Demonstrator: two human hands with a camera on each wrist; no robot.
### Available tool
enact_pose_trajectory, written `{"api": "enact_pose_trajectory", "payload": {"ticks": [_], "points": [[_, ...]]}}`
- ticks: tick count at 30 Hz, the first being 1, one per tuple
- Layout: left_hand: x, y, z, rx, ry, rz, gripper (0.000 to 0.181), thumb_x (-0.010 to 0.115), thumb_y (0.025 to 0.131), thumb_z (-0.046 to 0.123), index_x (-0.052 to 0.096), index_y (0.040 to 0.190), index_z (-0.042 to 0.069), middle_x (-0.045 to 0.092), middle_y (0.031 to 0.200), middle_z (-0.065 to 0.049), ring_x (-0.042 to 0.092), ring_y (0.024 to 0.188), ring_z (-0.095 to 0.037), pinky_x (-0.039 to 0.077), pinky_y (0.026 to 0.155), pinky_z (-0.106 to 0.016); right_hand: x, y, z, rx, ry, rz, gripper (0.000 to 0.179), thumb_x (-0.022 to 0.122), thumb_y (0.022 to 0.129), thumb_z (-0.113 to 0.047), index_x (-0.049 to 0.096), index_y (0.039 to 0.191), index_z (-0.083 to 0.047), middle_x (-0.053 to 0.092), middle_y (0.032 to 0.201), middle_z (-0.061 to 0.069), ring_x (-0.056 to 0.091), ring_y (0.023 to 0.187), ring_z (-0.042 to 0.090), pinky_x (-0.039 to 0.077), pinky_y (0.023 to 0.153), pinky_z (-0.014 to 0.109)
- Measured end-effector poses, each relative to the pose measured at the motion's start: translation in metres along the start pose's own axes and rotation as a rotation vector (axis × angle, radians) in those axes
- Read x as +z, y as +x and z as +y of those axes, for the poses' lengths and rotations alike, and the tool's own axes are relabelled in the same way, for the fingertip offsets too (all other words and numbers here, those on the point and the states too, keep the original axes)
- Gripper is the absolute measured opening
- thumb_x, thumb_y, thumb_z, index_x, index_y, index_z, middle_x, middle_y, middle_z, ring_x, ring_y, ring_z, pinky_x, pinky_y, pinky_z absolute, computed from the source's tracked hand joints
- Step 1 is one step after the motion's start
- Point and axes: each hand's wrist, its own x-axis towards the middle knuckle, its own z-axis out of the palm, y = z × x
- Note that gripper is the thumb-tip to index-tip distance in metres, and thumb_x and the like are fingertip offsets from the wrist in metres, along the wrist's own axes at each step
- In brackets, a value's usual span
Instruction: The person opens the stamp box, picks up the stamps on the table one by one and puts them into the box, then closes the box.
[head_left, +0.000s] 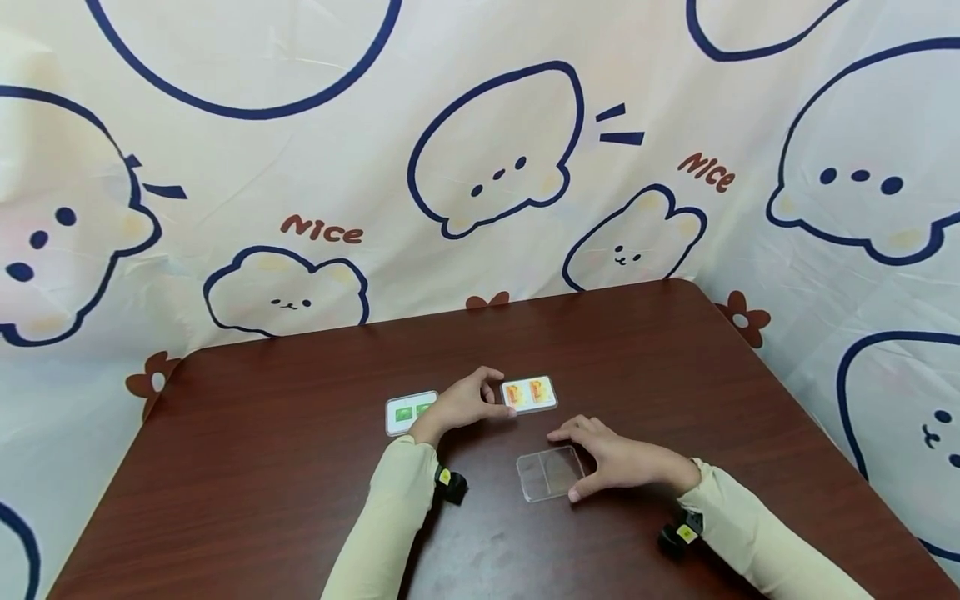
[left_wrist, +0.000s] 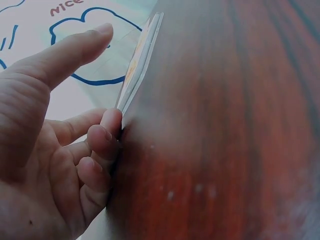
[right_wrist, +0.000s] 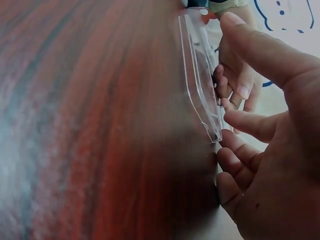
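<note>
A transparent flat case point(head_left: 537, 406) with two orange-and-yellow pictures on white lies on the table. Beside its left end is my left hand point(head_left: 467, 402), thumb and fingers spread apart. In the left wrist view the thumb stands away from the case point(left_wrist: 142, 62), while a fingertip is close to its near end; contact is unclear. A transparent divided plastic box point(head_left: 534, 479) lies nearer to me. Around its right side my right hand point(head_left: 618, 458) is spread, thumb at the near edge. The right wrist view shows this box point(right_wrist: 200, 75) flat on the table next to the fingertips.
Another flat case point(head_left: 395, 418) with green pictures lies left of the left hand, partly covered by the wrist. All of it rests on a dark brown wooden table point(head_left: 285, 467). A cartoon-printed cloth point(head_left: 480, 267) hangs behind the table and along its right side.
</note>
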Motion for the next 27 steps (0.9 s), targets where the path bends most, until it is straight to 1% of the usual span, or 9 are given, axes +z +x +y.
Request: {"api": "enact_pose_trajectory", "payload": {"ticks": [4, 6, 12, 17, 21, 25, 27], "points": [[0.0022, 0.0027, -0.0001, -0.007, 0.03, -0.015, 0.068, 0.08, 0.077, 0.038, 0.049, 0.133, 0.013, 0.055, 0.087, -0.001, 0.049, 0.067, -0.012, 0.041, 0.064, -0.026, 0.0048, -0.001, 0.0015, -0.001, -0.058, 0.009, 0.077, 0.077, 0.077, -0.046, 0.046, 0.139, -0.011, 0.042, 0.129, 0.006, 0.039, 0.118, 0.025, 0.037, 0.096, 0.042], [0.0033, 0.0032, 0.0001, -0.016, 0.042, -0.017, 0.067, 0.08, 0.077, 0.038, 0.05, 0.132, 0.014, 0.055, 0.087, 0.0, 0.048, 0.067, -0.012, 0.041, 0.064, -0.026, 0.0068, -0.0015, 0.0018, 0.004, -0.085, 0.015, 0.076, 0.077, 0.077, -0.047, 0.047, 0.138, -0.013, 0.042, 0.128, 0.004, 0.039, 0.118, 0.023, 0.036, 0.096, 0.043], [0.0035, 0.003, 0.0038, -0.031, 0.075, -0.002, 0.064, 0.08, 0.078, 0.038, 0.051, 0.13, 0.015, 0.054, 0.086, 0.001, 0.046, 0.067, -0.013, 0.039, 0.065, -0.027, 0.0089, -0.0006, 0.0015, -0.025, -0.168, 0.055, 0.069, 0.08, 0.076, -0.039, 0.051, 0.134, -0.014, 0.044, 0.125, 0.002, 0.041, 0.115, 0.022, 0.036, 0.095, 0.045], [0.0036, 0.0042, 0.0035, -0.04, 0.104, 0.007, 0.061, 0.08, 0.077, 0.038, 0.053, 0.128, 0.016, 0.053, 0.084, 0.002, 0.045, 0.066, -0.012, 0.037, 0.064, -0.026, 0.0086, 0.0014, -0.0013, -0.014, -0.202, 0.057, 0.064, 0.08, 0.076, -0.031, 0.052, 0.132, -0.015, 0.044, 0.123, -0.001, 0.041, 0.113, 0.018, 0.036, 0.095, 0.042], [0.0034, 0.0046, 0.0031, -0.054, 0.112, 0.012, 0.06, 0.08, 0.077, 0.036, 0.053, 0.127, 0.017, 0.052, 0.083, 0.003, 0.045, 0.066, -0.012, 0.037, 0.063, -0.026, 0.0086, 0.0032, -0.0033, -0.012, -0.219, 0.055, 0.061, 0.08, 0.076, -0.027, 0.053, 0.13, -0.016, 0.044, 0.121, -0.003, 0.042, 0.112, 0.017, 0.037, 0.094, 0.04], [0.0025, 0.0043, 0.0036, -0.064, 0.104, 0.018, 0.058, 0.08, 0.077, 0.034, 0.054, 0.126, 0.015, 0.053, 0.083, 0.002, 0.045, 0.065, -0.013, 0.036, 0.062, -0.026, 0.0083, 0.0045, -0.0034, -0.036, -0.231, 0.057, 0.059, 0.079, 0.077, -0.026, 0.054, 0.129, -0.015, 0.046, 0.119, -0.003, 0.043, 0.109, 0.016, 0.037, 0.092, 0.038], [0.002, 0.0039, 0.0036, -0.065, 0.101, 0.021, 0.057, 0.08, 0.078, 0.033, 0.055, 0.126, 0.015, 0.053, 0.083, 0.002, 0.045, 0.065, -0.013, 0.036, 0.062, -0.026, 0.0072, 0.0049, -0.0028, -0.044, -0.21, 0.052, 0.058, 0.077, 0.078, -0.025, 0.054, 0.129, -0.015, 0.045, 0.119, -0.002, 0.044, 0.109, 0.016, 0.038, 0.092, 0.036]]}}
